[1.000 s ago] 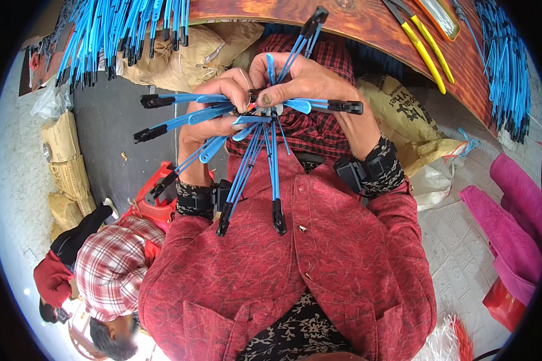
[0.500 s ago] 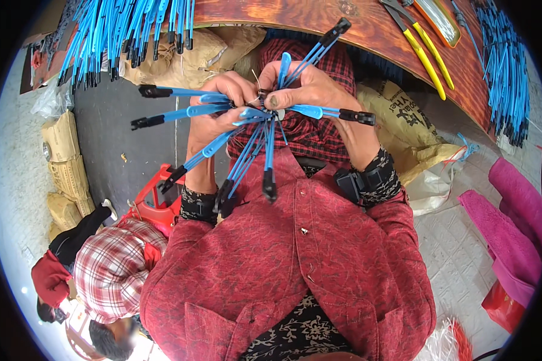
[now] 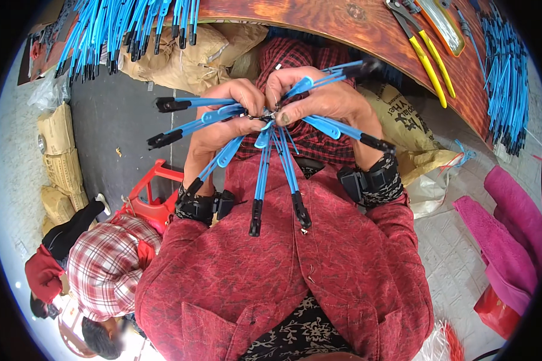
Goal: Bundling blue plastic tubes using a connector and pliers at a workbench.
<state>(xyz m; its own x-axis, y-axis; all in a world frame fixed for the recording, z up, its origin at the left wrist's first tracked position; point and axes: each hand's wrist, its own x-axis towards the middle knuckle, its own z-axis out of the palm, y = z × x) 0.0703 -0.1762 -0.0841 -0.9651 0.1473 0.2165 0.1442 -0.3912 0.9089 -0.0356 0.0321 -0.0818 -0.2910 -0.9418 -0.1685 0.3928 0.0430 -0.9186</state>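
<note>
Between my hands, above my lap, is a spoked frame of several thin blue ribs with black ends, fanning out from a small dark centre. My left hand is closed, thumb and fingers pinching the frame near its centre. Opposite it, my right hand pinches the same hub area, its thumb close to the left fingertips. Some ribs stick out sideways past both hands, and others hang toward my red jacket. The fingers partly hide the hub, so its small parts cannot be made out.
A wooden table ahead bears heaps of similar blue ribs at left and right. Yellow-handled pliers lie on it. Sacks stand under it. A red stool and a person in plaid are at left.
The frame has turned in my hands, and its lower ribs now hang further right and spread apart. Both hands still pinch near the hub; the right hand has shifted slightly right and down.
</note>
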